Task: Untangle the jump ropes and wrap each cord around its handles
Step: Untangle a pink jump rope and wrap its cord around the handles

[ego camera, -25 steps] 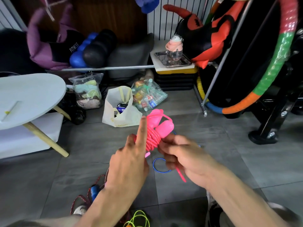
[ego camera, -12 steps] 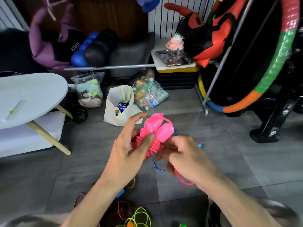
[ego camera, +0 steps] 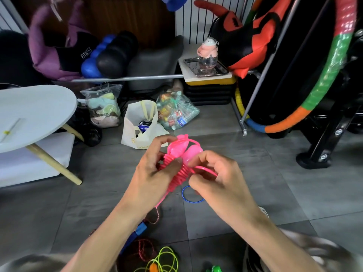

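**A:** ok so how's that bright pink plastic jump rope with the two bulbous pink handles (ego camera: pixel 183 152) gonna handle? It's up in mid-air over the floor, between both hands.

**B:** Light, I'd guess. The cord looks like springy smooth plastic, so the tight coils round the handles probably want to unwind if you let go. Left hand (ego camera: pixel 151 173) is clamped round the coiled bundle, thumb pressing on the wraps. Right hand (ego camera: pixel 214 177) is pinching the loose pink tail (ego camera: pixel 204 168) beside the handles. I'd keep the grip on the coils themselves, not the slick handle tops.

**A:** and what's under it?

**B:** Grey tiled floor (ego camera: pixel 255 193), hard. A blue cord loop (ego camera: pixel 191 195) lies right below, a red-and-white twisted rope (ego camera: pixel 155 216) and a neon yellow-green cord (ego camera: pixel 165 260) nearer the person, still loose. Further out: a round white table (ego camera: pixel 39 110), a white tote bag (ego camera: pixel 141 130), a multicoloured hoop (ego camera: pixel 324 79).
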A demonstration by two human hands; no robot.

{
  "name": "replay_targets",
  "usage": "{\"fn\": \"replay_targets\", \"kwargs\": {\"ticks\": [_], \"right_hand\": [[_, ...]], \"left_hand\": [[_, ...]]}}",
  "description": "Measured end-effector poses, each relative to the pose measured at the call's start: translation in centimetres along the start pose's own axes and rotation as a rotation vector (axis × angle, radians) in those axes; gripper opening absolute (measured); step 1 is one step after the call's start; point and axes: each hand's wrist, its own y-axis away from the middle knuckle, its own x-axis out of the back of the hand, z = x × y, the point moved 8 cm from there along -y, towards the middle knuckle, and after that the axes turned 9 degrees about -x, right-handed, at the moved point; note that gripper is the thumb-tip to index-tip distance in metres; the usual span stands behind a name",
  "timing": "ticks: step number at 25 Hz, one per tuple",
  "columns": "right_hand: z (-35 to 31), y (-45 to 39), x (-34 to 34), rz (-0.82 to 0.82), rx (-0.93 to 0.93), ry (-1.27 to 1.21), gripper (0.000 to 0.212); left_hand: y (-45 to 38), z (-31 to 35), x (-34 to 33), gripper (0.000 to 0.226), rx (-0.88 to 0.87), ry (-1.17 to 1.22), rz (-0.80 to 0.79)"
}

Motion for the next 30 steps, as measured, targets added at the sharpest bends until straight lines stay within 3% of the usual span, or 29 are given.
{"fn": "replay_targets", "kwargs": {"ticks": [3,5,9,11,17,20,25,30], "right_hand": [[0.2,0.4,-1.0,-0.168,0.001,-0.070,0.031],[0.4,0.6,-1.4,-0.205,0.023,0.012,0.036],[-0.4,1.3,-1.5,0.068,0.307,0.499,0.024],[-0.4,1.3,-2.0,0.084,0.363,0.597,0.030],[-1.1,0.6,-2.3,-0.082,0.398,0.444,0.022],[-1.3,0.7,-2.1,-0.011,0.462,0.422,0.018],[-1.1,-0.3,-1.6,0.000,0.457,0.152,0.018],[-1.6,0.5,-1.9,0.090,0.572,0.315,0.026]], "left_hand": [[-0.3,-0.5,0.7,0.040,0.023,0.045,0.010],[-0.2,-0.4,0.8,0.037,0.037,0.047,-0.008],[0.6,-0.8,-0.3,0.029,0.087,0.018,-0.072],[0.7,-1.1,-0.3,0.025,0.104,0.012,-0.055],[0.5,0.0,0.5,0.014,-0.006,-0.051,-0.034],[0.5,0.3,0.6,0.020,-0.028,-0.100,-0.043],[0.4,0.4,1.4,0.015,0.031,-0.130,0.040],[0.4,0.8,1.4,0.021,-0.012,-0.234,0.056]]}}
